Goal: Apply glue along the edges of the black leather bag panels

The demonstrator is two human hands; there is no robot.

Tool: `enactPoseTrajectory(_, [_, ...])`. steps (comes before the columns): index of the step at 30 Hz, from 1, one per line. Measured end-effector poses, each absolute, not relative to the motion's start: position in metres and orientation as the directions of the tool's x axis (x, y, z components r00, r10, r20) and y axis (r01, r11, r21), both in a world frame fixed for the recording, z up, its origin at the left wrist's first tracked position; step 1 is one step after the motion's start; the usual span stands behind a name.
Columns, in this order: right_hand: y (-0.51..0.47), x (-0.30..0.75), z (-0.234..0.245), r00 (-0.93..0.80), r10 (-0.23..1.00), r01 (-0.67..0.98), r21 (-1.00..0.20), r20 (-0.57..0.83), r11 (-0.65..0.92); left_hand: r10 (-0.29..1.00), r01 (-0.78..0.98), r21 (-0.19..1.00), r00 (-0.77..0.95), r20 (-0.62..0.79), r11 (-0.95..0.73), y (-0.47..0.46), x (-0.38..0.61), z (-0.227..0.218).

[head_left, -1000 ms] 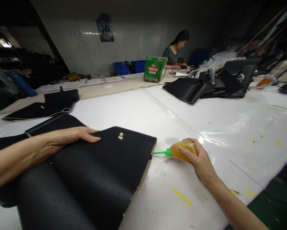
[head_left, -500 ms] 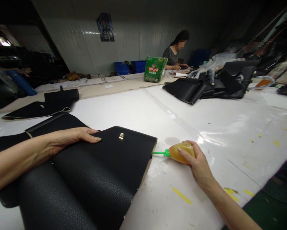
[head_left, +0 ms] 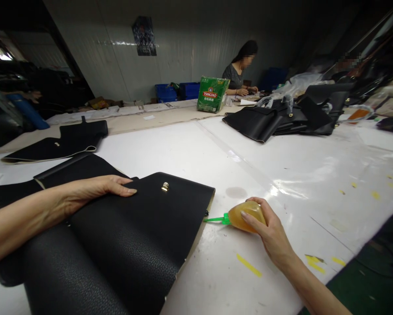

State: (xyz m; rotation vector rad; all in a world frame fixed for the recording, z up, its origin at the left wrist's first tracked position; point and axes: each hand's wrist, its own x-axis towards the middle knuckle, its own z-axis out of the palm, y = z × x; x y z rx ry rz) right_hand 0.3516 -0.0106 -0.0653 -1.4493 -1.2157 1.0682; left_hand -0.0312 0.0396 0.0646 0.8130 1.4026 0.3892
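A black leather bag panel (head_left: 134, 236) with a small gold clasp (head_left: 165, 187) lies in front of me on the white table (head_left: 190, 153). My left hand (head_left: 94, 188) rests flat on its upper left part, fingers stretched out. My right hand (head_left: 268, 229) is wrapped round an amber squeeze bottle of glue (head_left: 244, 214). The bottle's green nozzle (head_left: 214, 219) points left and its tip meets the right edge of the panel.
More black leather pieces lie at the left (head_left: 71, 140) and in a pile at the back right (head_left: 282, 118). A green carton (head_left: 212, 94) stands far back. A person (head_left: 239, 72) sits behind it. Yellow glue marks (head_left: 249, 266) dot the table near its right edge.
My right hand and the glue bottle have slid a little down and toward me along the panel's right edge. My left hand has stayed put.
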Motion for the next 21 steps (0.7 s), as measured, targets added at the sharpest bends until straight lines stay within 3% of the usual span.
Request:
enactPoseTrajectory(5, [-0.015,0.349,-0.066,0.227,0.974,0.192,-0.980,-0.002,-0.047,0.654,0.153,0.687,0.217,-0.725,0.711,0.033,-0.034,0.064])
enactPoseTrajectory(11, [-0.023,0.344,-0.062,0.147,0.988,0.191,-0.979,-0.041,-0.069,0.650,0.097,0.687,0.253,-0.717,0.720,0.029,-0.036,0.059])
enactPoseTrajectory(21, [-0.006,0.349,-0.070,0.290,0.956,0.288,-0.956,0.036,-0.052,0.651,0.081,0.699,0.302,-0.696,0.710,0.026,-0.041,0.055])
